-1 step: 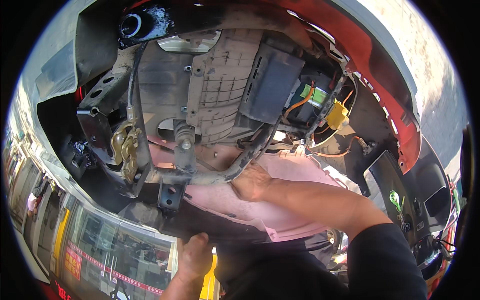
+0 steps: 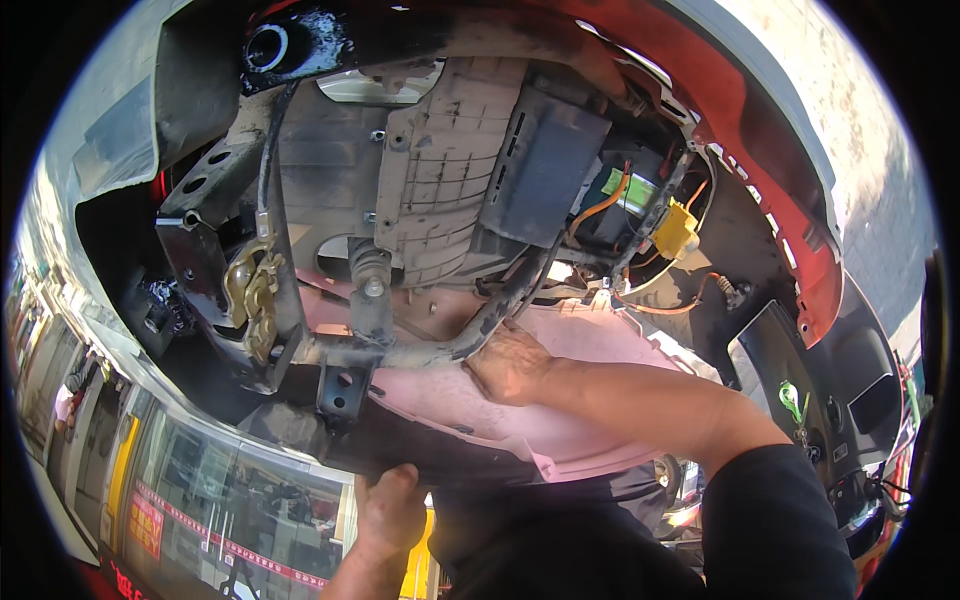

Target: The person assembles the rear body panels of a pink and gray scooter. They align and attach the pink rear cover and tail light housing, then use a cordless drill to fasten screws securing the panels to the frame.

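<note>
I see a scooter-like vehicle's stripped bodywork, with a bent dark metal frame tube (image 2: 420, 353) crossing the middle. My right hand (image 2: 512, 368) reaches in from the right and presses up against this tube, over a pink plastic panel (image 2: 600, 345). Its fingertips go out of sight at the tube, so what they hold does not show. Lower down, my left hand (image 2: 390, 508) is closed, its curled fingers at the lower edge of a dark panel (image 2: 440, 448). A bracket with holes (image 2: 342, 392) hangs from the tube between my hands.
Left stands a brass-coloured latch mechanism (image 2: 252, 290) on a black bracket. Orange cables (image 2: 603, 205) and a yellow connector (image 2: 676, 232) sit at the upper right. Red bodywork (image 2: 780, 190) curves round the right side. Keys on a green strap (image 2: 790, 398) hang at the right.
My right forearm and sleeve have shifted very slightly to the right and down. My left hand stays in place at the dark panel.
</note>
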`<state>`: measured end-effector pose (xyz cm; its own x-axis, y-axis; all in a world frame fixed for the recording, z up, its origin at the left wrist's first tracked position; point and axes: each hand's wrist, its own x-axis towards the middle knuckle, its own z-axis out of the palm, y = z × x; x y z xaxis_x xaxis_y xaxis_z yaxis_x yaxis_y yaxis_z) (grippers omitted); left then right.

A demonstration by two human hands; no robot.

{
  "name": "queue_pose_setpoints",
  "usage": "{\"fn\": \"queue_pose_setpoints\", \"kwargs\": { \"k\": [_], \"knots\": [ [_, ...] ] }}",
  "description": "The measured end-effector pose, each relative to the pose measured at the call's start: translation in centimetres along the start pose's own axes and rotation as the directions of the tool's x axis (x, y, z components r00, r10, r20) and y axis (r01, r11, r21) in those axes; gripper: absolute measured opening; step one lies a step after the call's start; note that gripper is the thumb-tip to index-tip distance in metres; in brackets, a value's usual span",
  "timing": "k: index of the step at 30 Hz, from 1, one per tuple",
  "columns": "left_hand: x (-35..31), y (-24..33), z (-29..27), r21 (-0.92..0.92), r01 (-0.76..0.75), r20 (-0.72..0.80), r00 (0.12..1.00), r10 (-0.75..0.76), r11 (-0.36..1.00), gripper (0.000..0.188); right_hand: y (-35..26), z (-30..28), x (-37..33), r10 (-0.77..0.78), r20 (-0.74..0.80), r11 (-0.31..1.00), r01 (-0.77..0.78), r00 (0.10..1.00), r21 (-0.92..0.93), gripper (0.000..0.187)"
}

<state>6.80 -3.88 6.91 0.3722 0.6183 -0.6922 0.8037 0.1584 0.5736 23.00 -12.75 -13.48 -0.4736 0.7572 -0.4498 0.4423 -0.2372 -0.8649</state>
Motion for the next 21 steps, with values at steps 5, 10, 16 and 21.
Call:
{"fn": "queue_pose_setpoints", "kwargs": {
  "k": [5,10,16,21],
  "knots": [
    [-0.2,-0.3,0.4,-0.255,0.345,0.1,0.939,-0.33,0.903,0.042,0.6,-1.8,-1.1,0.114,0.095,0.993,-0.118,0.989,0.029,0.042],
    [-0.3,0.4,1.1,-0.553,0.505,0.088,0.826,-0.557,0.662,0.046,0.0,-1.1,0.4,0.257,0.195,0.948,-0.286,0.947,0.138,0.051],
    [-0.6,-0.3,0.8,-0.439,0.477,0.106,0.869,-0.483,0.761,0.049,0.0,1.5,3.7,0.355,0.099,0.931,-0.362,0.93,0.055,0.048],
    [-0.7,-0.9,0.3,-0.274,0.357,0.143,0.933,-0.33,0.893,0.052,-0.1,2.0,4.8,0.4,0.056,0.906,-0.404,0.915,0.126,0.043]
  ]
}}
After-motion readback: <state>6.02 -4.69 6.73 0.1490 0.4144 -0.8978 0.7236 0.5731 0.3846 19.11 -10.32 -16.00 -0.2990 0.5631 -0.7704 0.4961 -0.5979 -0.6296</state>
